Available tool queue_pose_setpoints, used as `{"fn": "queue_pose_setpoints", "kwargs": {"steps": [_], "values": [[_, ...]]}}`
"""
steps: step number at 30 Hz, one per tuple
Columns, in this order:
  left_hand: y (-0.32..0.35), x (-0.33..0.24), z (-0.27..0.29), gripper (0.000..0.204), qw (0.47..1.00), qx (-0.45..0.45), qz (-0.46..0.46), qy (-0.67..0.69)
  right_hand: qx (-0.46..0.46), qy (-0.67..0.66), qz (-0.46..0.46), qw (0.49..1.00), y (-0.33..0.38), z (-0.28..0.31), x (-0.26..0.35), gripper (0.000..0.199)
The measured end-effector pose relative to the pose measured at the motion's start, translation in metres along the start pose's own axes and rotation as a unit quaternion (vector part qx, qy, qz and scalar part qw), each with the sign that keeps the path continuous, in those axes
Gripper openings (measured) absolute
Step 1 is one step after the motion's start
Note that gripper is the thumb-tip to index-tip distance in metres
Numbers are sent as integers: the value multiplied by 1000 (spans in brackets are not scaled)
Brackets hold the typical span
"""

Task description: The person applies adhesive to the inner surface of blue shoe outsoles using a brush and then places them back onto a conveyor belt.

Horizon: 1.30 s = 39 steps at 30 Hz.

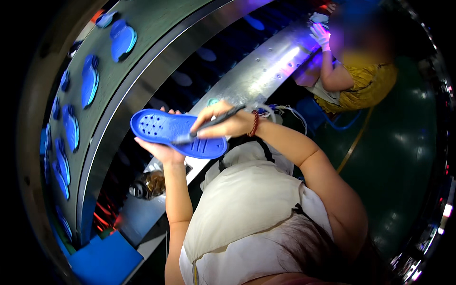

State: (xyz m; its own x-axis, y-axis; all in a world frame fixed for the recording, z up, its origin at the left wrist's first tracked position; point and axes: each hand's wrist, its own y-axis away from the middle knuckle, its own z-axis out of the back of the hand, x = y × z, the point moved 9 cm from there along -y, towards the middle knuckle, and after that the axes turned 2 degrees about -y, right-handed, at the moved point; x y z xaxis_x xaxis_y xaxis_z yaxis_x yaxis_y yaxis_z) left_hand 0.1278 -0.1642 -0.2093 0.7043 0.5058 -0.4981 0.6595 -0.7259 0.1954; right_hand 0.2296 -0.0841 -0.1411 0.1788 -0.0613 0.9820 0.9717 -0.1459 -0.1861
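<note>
My left hand (162, 151) supports a blue shoe sole (164, 127) from below, with its thumb side at the near edge and fingertips showing past the far edge. Small holes dot the sole's left end, and grooves mark its right end. My right hand (227, 125) is closed on a brush (184, 138) with a dark handle. The brush head lies over the middle of the sole's upper face, a little blurred. A small teal round thing (213, 101) shows just behind my right hand, partly hidden.
A curved conveyor belt (111, 78) at the left carries several blue soles. A metal worktop (247, 78) runs toward a co-worker's gloved hand (321, 37) at the upper right. Near my left forearm stands a brownish container (154, 184). A blue box (105, 259) sits at lower left.
</note>
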Motion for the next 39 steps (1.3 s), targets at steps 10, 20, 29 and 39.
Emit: {"fn": "queue_pose_setpoints", "kwargs": {"steps": [10,20,29,39], "values": [[-9,-2,-12,91,998,65,-7,-21,4,-31,23,999,4,1,10,18],[-8,-8,-22,87,989,145,-29,-5,32,6,4,999,9,2,9,19],[-4,-5,-29,85,993,105,-47,-28,32,12,13,999,17,5,16,20],[-6,-3,-42,92,982,180,-49,-32,64,82,12,995,33,9,18,19]]}}
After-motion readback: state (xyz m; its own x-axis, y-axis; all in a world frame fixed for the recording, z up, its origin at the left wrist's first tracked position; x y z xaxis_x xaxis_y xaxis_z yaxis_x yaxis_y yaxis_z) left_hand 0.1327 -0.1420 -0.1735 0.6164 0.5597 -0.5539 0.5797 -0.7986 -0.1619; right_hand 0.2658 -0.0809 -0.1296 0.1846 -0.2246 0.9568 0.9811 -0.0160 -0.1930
